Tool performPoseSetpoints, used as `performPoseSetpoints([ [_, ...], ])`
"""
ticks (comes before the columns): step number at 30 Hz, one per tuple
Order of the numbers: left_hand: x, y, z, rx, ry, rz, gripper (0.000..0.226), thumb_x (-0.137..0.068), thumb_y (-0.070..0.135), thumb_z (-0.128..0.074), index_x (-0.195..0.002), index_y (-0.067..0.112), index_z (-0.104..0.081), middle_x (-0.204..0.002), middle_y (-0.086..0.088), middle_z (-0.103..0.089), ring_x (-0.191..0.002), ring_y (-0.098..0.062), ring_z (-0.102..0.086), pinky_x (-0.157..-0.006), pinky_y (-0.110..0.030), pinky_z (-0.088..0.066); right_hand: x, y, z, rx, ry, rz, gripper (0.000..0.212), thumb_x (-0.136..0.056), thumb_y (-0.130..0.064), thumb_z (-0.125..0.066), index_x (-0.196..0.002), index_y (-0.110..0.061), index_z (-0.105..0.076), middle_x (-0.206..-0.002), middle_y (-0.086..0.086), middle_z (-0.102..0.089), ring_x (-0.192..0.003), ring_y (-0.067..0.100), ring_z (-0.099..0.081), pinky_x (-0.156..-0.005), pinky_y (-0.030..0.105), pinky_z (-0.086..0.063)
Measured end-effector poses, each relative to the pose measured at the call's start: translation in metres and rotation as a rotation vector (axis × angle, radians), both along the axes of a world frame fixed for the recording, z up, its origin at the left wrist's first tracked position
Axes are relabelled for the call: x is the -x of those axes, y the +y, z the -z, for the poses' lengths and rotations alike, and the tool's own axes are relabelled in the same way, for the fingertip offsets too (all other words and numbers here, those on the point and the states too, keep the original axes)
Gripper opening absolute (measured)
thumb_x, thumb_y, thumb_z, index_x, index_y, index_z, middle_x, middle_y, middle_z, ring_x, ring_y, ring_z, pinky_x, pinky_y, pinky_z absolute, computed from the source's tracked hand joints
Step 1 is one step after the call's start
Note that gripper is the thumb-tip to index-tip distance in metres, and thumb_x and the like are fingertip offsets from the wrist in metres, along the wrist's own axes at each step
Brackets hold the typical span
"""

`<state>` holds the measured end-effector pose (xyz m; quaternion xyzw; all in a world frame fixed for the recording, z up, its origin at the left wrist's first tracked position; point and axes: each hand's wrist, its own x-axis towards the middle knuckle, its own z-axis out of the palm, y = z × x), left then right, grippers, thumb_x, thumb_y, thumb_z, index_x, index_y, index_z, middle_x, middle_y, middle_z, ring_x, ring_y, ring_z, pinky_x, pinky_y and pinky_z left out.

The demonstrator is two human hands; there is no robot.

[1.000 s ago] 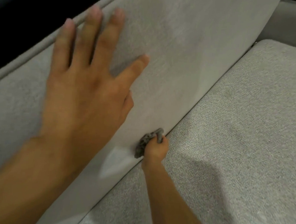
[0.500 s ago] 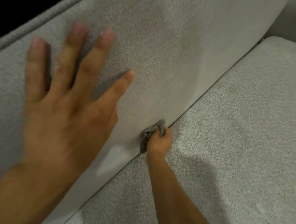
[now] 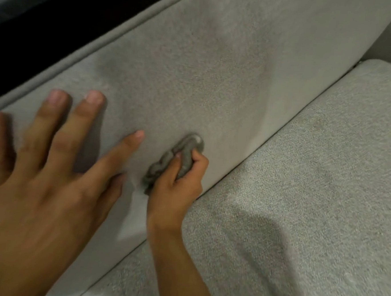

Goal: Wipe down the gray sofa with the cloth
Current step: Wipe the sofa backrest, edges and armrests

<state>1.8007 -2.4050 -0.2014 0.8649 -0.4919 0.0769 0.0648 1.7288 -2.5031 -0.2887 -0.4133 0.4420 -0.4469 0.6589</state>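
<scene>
The grip of the right hand (image 3: pixel 175 190) is curled round the bunched cloth (image 3: pixel 165 166) low on the back cushion (image 3: pixel 218 68), whose length runs up-right along the seam (image 3: pixel 259 147), away from the spread left hand (image 3: pixel 37 183).

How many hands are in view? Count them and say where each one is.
2. The left hand lies spread flat on the back cushion, at the left. The right hand grips the cloth against the lower back cushion, just above the seam with the seat cushion.
</scene>
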Motion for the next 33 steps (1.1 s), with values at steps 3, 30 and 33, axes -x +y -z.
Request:
performPoseSetpoints([
  [3,-0.001,0.022,0.000,-0.124,-0.278,0.009,0.065,-0.104,0.050,-0.038,-0.163,0.043,-0.013,-0.173,-0.008,0.003,-0.156,-0.043,-0.005,-0.117,-0.071,-0.023,0.006,0.000,0.002,-0.055,0.100,-0.006,0.015,-0.102,-0.012,-0.053,-0.110,-0.025,-0.053,-0.093,-0.012,-0.065,-0.085,-0.006,-0.063,-0.071,0.015,-0.050],
  [30,0.023,0.033,-0.018,0.007,-0.659,0.000,0.068,-0.098,0.049,-0.064,-0.159,0.036,-0.035,-0.169,-0.011,-0.024,-0.153,-0.038,-0.024,-0.121,-0.059,-0.020,0.008,0.030,-0.017,0.007,0.084,-0.031,0.009,-0.103,-0.018,-0.053,-0.110,-0.023,-0.055,-0.095,0.000,-0.067,-0.086,0.020,-0.067,-0.072,0.025,-0.057],
  [33,0.021,0.029,-0.014,0.056,-0.670,0.009,0.059,-0.101,0.052,-0.059,-0.155,0.034,-0.044,-0.165,-0.013,-0.032,-0.151,-0.040,-0.028,-0.119,-0.060,-0.022,-0.001,0.028,-0.051,0.233,-0.081,0.017,0.013,-0.101,-0.014,-0.056,-0.114,-0.017,-0.058,-0.097,-0.006,-0.068,-0.088,0.011,-0.067,-0.077,0.027,-0.056],
])
